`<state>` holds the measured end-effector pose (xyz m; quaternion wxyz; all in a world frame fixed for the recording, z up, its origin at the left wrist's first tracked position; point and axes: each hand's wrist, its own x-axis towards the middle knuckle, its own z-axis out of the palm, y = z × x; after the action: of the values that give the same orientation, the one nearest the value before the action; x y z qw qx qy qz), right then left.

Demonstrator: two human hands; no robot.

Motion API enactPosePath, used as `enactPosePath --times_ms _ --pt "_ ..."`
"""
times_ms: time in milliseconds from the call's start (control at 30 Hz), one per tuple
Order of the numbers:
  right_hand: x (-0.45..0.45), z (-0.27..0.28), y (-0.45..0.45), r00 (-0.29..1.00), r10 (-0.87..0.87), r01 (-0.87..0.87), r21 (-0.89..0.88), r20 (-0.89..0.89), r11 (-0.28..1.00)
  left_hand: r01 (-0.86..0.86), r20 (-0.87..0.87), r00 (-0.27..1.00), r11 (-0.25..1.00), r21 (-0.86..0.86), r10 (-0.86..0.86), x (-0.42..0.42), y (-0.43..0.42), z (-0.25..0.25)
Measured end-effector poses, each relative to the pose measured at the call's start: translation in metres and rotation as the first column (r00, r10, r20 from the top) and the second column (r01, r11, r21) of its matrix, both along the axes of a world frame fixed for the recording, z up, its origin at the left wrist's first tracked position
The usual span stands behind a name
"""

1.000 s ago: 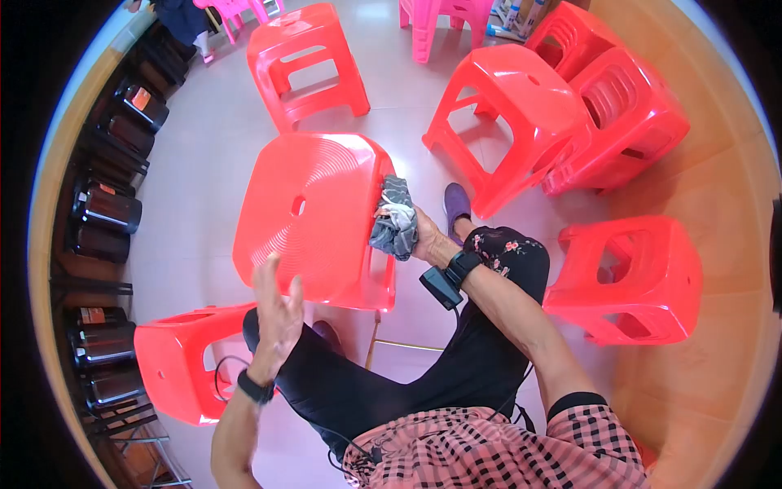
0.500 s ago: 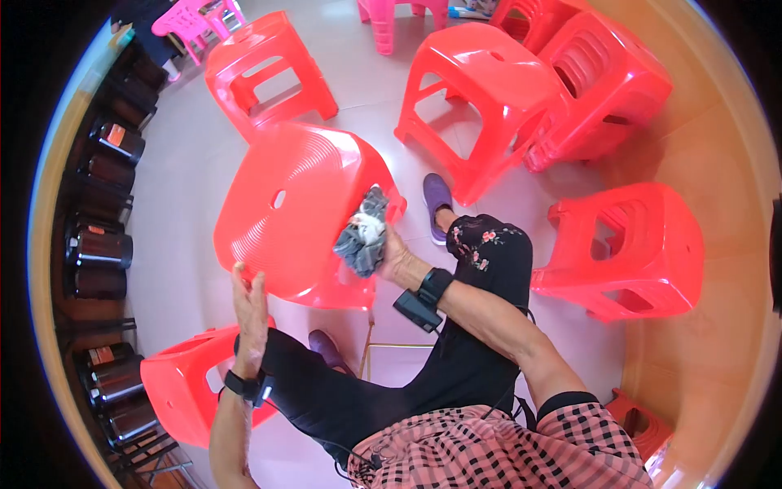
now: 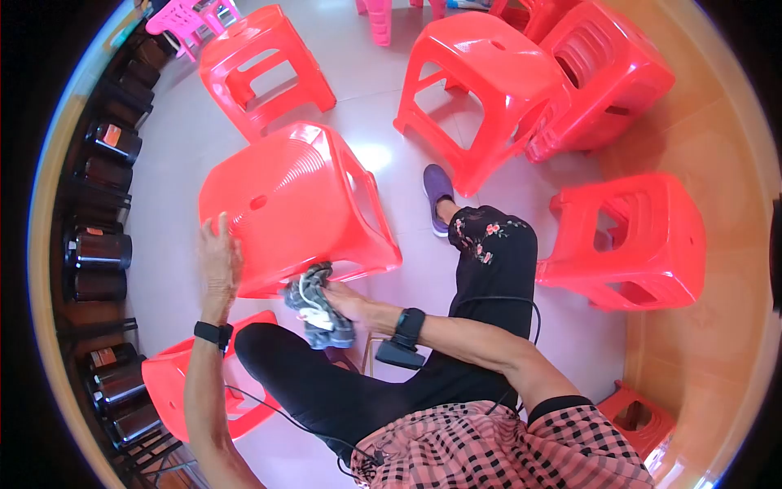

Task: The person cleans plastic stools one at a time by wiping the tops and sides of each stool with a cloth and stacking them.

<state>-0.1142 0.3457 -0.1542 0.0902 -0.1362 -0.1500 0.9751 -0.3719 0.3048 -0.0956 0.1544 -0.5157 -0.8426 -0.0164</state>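
Note:
In front of me stands a red plastic stool (image 3: 281, 208) with a hole in its seat and ring-shaped ridges. My left hand (image 3: 220, 265) lies against the left edge of that seat, fingers stretched out and a little apart. A crumpled grey-and-white cloth (image 3: 326, 322) is bunched in my right hand (image 3: 350, 303), whose fingers are closed round it. The cloth is at the stool's near edge, above my knees. Whether it touches the stool there, I cannot tell.
Other red stools stand around: one at back left (image 3: 265, 73), one at back right (image 3: 481, 77), a stack (image 3: 607, 81), one on the right (image 3: 631, 240) and one at lower left (image 3: 183, 379). Dark glossy containers (image 3: 102, 248) line the left side. An orange-brown wall (image 3: 692, 147) curves on the right.
My right hand has brought the cloth down and left, from the seat's right side to its near edge. The stool has turned and tilted. My left hand has moved up and left onto the seat edge.

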Motion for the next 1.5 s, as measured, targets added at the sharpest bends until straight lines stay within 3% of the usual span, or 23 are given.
enactPosePath --times_ms 67,100,167,200,267,367,433,467,500,567,600,700,800,867,967,1033,1167,1233,1300,1367,1400,1433,1500 --pt "0.021 -0.003 0.015 0.993 0.111 -0.114 0.276 0.025 0.954 0.272 0.184 0.930 0.933 0.235 -0.318 0.033 0.011 0.001" --pt "0.032 0.006 0.023 0.993 0.113 -0.117 0.280 0.031 0.953 0.269 0.188 0.930 0.932 0.241 -0.317 0.052 0.018 0.005" --pt "0.048 0.040 0.036 0.971 -0.189 0.077 0.552 0.149 0.830 0.396 0.220 0.864 0.881 0.260 -0.454 0.083 0.034 0.017" --pt "0.052 0.048 0.045 0.970 -0.189 0.073 0.556 0.154 0.828 0.394 0.223 0.863 0.880 0.265 -0.454 0.088 0.041 0.015" --pt "0.055 0.061 0.067 0.804 -0.595 0.177 0.960 -0.014 0.217 0.377 0.295 0.846 0.889 0.259 -0.444 0.094 0.055 0.011" --pt "0.045 0.109 0.097 0.758 -0.651 0.043 0.993 0.042 0.113 0.311 0.277 0.881 0.911 0.271 -0.383 0.097 0.061 0.002" --pt "0.023 0.108 0.117 0.794 -0.608 -0.147 0.965 -0.016 -0.217 0.314 0.282 0.880 0.914 0.258 -0.382 0.097 0.061 0.001" --pt "0.010 0.100 0.117 0.785 -0.619 -0.199 0.929 -0.040 -0.313 0.311 0.288 0.880 0.916 0.252 -0.378 0.095 0.059 0.002" --pt "0.001 0.096 0.120 0.789 -0.614 -0.192 0.932 -0.040 -0.308 0.306 0.286 0.884 0.920 0.245 -0.370 0.093 0.057 0.003" --pt "-0.014 0.087 0.134 0.806 -0.586 -0.248 0.853 -0.082 -0.460 0.413 0.287 0.839 0.884 0.220 -0.463 0.089 0.056 0.002" --pt "-0.023 0.083 0.146 0.830 -0.557 -0.250 0.878 -0.023 -0.409 0.434 0.189 0.865 0.882 0.186 -0.465 0.085 0.052 -0.008" --pt "-0.052 0.079 0.189 0.785 -0.615 -0.179 0.924 -0.074 -0.339 0.311 0.278 0.892 0.930 0.194 -0.356 0.096 0.057 0.001" --pt "-0.092 0.079 0.244 0.685 -0.718 -0.155 0.939 -0.122 -0.307 0.317 0.266 0.893 0.927 0.202 -0.364 0.098 0.058 0.004" --pt "-0.106 0.078 0.269 0.713 -0.652 -0.329 0.944 0.258 0.015 0.308 0.276 0.895 0.933 0.185 -0.351 0.097 0.056 0.004" --pt "-0.095 0.073 0.263 0.691 -0.677 -0.265 0.960 0.254 0.089 0.302 0.272 0.893 0.925 0.229 -0.359 0.100 0.060 0.001" --pt "-0.081 0.068 0.244 0.670 -0.724 -0.215 0.976 0.161 0.018 0.296 0.267 0.895 0.924 0.242 -0.357 0.099 0.059 -0.001" --pt "-0.030 0.053 0.180 0.636 -0.718 -0.158 0.958 0.283 0.238 0.293 0.250 0.901 0.924 0.247 -0.353 0.097 0.060 -0.004" --pt "-0.009 0.015 0.148 0.616 -0.781 0.050 0.985 0.100 0.166 0.280 0.241 0.912 0.933 0.226 -0.332 0.097 0.061 -0.004" --pt "0.018 -0.008 0.112 0.579 -0.809 0.082 0.980 0.101 0.181 0.305 0.276 0.890 0.923 0.235 -0.364 0.098 0.062 0.002" --pt "0.029 -0.050 0.083 0.469 -0.853 0.121 0.940 0.228 0.318 0.298 0.230 0.910 0.929 0.219 -0.346 0.098 0.062 0.002" --pt "0.032 -0.079 0.081 0.468 -0.854 0.130 0.939 0.226 0.319 0.302 0.223 0.910 0.929 0.215 -0.348 0.098 0.061 0.001" --pt "0.034 -0.108 0.080 0.437 -0.847 0.050 0.931 0.304 0.361 0.303 0.231 0.908 0.929 0.212 -0.349 0.097 0.061 0.001" --pt "0.037 -0.110 0.086 0.400 -0.840 -0.014 0.918 0.368 0.396 0.311 0.224 0.907 0.926 0.214 -0.356 0.096 0.061 0.001"
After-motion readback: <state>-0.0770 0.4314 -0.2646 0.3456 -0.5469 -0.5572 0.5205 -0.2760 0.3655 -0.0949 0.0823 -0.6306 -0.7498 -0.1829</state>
